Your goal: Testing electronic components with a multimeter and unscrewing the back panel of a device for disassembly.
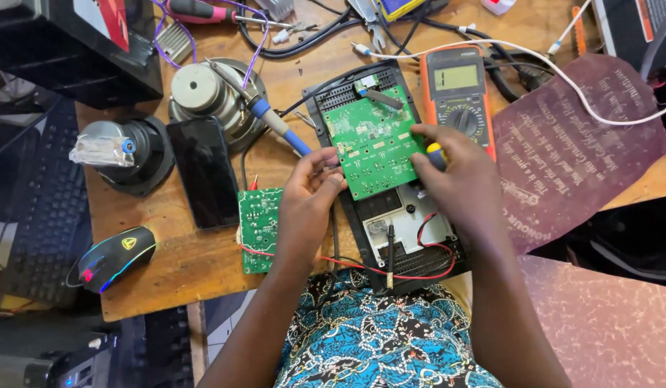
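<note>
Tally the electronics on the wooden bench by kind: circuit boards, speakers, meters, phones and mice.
Circuit boards: 2, the large board held by the left hand and right hand, and a small board
Speakers: 2, one and another
Multimeter: 1
Phone: 1
Mouse: 1
Total: 7

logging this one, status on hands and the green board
Left hand grips green circuit board at its left edge. Right hand on right edge, holding a yellow-tipped tool. Black casing underneath.
</note>
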